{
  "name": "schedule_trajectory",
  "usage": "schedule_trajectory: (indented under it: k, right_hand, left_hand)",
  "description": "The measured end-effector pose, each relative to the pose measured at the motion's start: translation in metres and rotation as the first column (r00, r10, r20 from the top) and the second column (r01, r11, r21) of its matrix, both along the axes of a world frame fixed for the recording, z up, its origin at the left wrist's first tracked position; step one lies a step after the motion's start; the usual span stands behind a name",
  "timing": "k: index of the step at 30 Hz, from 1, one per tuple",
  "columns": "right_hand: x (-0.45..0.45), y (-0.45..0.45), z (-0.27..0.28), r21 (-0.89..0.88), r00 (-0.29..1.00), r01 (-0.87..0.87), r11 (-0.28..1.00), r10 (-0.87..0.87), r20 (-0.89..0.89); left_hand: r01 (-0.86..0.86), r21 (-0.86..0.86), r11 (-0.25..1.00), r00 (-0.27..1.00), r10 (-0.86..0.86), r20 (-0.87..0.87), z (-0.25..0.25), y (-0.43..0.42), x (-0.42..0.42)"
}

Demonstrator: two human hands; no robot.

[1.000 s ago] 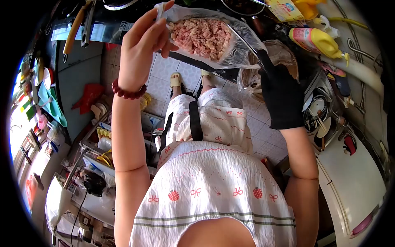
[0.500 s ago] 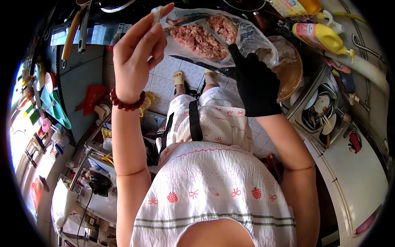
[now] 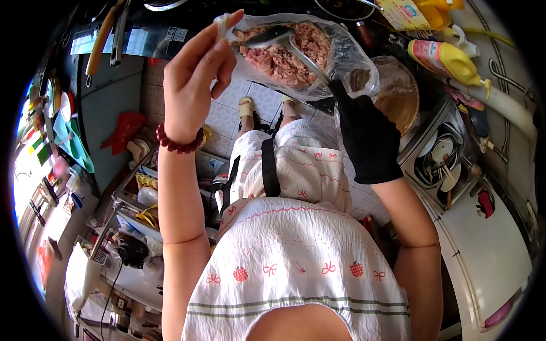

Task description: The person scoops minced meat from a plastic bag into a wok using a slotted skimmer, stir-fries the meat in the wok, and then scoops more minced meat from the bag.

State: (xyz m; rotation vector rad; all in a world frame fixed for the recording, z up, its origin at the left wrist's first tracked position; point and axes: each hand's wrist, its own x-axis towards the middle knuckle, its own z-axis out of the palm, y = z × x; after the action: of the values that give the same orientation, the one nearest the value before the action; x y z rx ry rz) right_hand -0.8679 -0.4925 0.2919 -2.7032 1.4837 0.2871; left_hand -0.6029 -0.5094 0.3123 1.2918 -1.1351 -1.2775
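A clear plastic bag (image 3: 354,48) lies spread at the counter's front edge, holding a mound of pink minced meat (image 3: 278,65). My left hand (image 3: 202,71), bare and with a dark red bead bracelet, pinches a gathered bit of the bag's left rim between thumb and fingers. In a black glove, my right hand (image 3: 367,131) is wrapped around the handle end of a metal spoon (image 3: 307,59). The spoon's broad head rests on or just over the meat's upper left side; exact contact cannot be made out.
Beside the bag on the right is a round brown container (image 3: 401,108) under clear plastic. A yellow bottle (image 3: 446,59) lies farther right, above a metal rack of utensils (image 3: 443,153). Pan handles (image 3: 101,45) jut over the counter edge at left. Shelving (image 3: 122,210) stands lower left.
My right hand has drawn back toward my body and slightly right, with the spoon shifting and its head turning to show more of its surface. My left hand keeps its pinch, shifted slightly.
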Motion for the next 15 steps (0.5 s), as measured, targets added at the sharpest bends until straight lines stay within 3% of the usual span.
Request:
schedule_trajectory:
  k: [3, 8, 10, 12, 15]
  right_hand:
    - [0.013, -0.013, -0.002, 0.017, 0.984, 0.011, 1.0, -0.013, 0.179]
    - [0.067, -0.016, -0.012, 0.03, 0.982, 0.119, 0.992, -0.122, 0.142]
    - [0.093, -0.008, -0.026, 0.114, 0.969, 0.183, 0.976, -0.199, 0.148]
    - [0.118, 0.006, -0.046, -0.014, 0.947, 0.178, 0.984, -0.167, 0.276]
    - [0.122, 0.019, -0.051, -0.119, 0.951, 0.122, 0.985, -0.081, 0.297]
  left_hand:
    - [-0.025, 0.027, 0.999, 1.0, 0.025, 0.015, 0.001, 0.003, 0.002]
    - [-0.02, 0.093, 0.996, 0.998, 0.015, 0.059, 0.006, 0.012, 0.003]
    - [-0.007, 0.09, 0.996, 0.996, -0.001, 0.094, 0.006, 0.016, 0.001]
    - [-0.031, 0.05, 0.998, 0.991, 0.024, 0.13, 0.0, 0.019, 0.002]
    - [-0.025, 0.012, 1.0, 0.991, 0.023, 0.133, -0.002, 0.017, 0.008]
